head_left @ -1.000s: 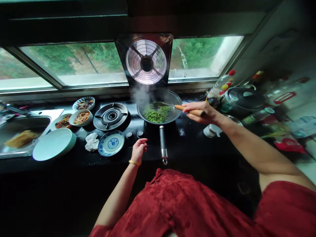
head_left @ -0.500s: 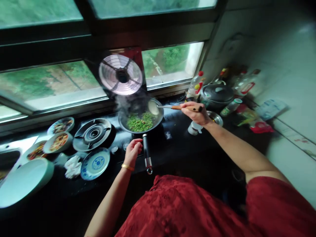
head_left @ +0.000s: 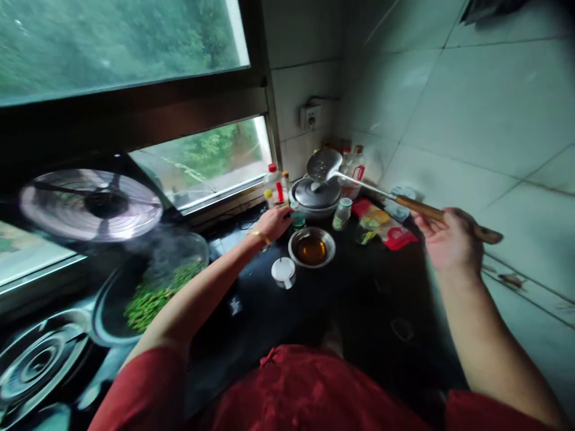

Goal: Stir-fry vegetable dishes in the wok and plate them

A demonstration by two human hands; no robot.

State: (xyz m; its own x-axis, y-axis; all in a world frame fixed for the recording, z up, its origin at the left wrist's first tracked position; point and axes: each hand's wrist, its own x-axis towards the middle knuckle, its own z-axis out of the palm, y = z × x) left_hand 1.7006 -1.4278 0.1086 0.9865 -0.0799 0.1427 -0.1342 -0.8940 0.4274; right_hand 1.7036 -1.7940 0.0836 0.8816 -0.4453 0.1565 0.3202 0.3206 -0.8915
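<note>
At three o'clock, gripping the spatula (head_left: 406, 202) in the right hand (head_left: 449, 242), blade over the pot (head_left: 315, 194); holding the left hand (head_left: 275, 222) at ten o'clock of the bowl (head_left: 291, 245), grip unclear.

My desk (head_left: 269, 311) is a black counter that runs into the tiled corner. Near its middle stands a steel bowl (head_left: 311, 246) of dark liquid. From that bowl, a white lidded cup (head_left: 283, 272) sits just beside at eight o'clock, a lidded pot (head_left: 315, 194) at twelve, a red-capped bottle (head_left: 272, 182) at eleven, a small jar (head_left: 342, 214) at two and some packets (head_left: 390, 233) at three. My wok (head_left: 153, 293) of greens stands well apart at nine, with a burner (head_left: 40, 359) beyond it.
</note>
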